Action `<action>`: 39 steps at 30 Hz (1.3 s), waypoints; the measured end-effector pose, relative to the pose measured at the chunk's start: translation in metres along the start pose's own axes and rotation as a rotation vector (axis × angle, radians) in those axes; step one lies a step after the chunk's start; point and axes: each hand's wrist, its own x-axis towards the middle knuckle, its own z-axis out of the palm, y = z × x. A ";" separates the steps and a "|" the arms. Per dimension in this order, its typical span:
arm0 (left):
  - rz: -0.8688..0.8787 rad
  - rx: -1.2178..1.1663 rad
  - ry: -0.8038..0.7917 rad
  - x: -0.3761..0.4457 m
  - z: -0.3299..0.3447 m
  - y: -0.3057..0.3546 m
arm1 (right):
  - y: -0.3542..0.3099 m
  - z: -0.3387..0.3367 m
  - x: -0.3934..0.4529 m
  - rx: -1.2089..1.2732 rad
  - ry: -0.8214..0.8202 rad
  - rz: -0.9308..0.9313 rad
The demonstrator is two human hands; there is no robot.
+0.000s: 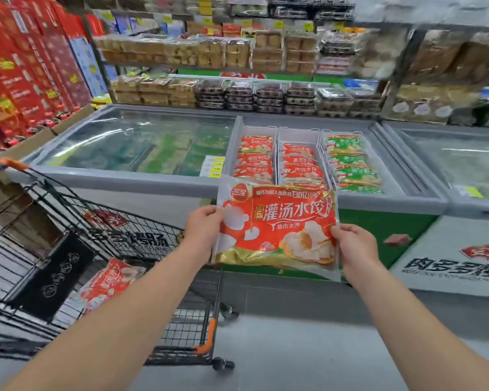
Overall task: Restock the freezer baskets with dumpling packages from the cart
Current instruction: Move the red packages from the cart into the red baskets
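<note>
A red and gold dumpling package (277,224) is held up flat in front of the freezer. My left hand (202,227) grips its left edge and my right hand (355,246) grips its right edge. Behind it the open freezer (393,200) holds three white baskets: the left basket (239,145) and the middle basket (299,135) are stacked with red packages, the right basket (325,148) with green ones. At the left stands a black wire cart (68,210) with another red dumpling package (110,280) lying inside.
A closed glass freezer lid (136,142) covers the section to the left, and another lidded freezer (458,162) sits at the right. Shelves of boxed pastries (237,55) rise behind. Red gift boxes (26,66) stack at the far left. Grey floor (280,334) lies below.
</note>
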 end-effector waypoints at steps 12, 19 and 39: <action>-0.104 -0.036 0.023 0.135 0.113 0.007 | -0.013 0.017 0.169 -0.068 0.001 0.086; -0.173 -0.021 0.013 0.235 0.163 0.022 | -0.043 0.055 0.275 -0.106 0.005 0.113; -0.287 0.192 0.141 0.482 0.280 0.027 | -0.077 0.137 0.561 -0.192 -0.212 0.229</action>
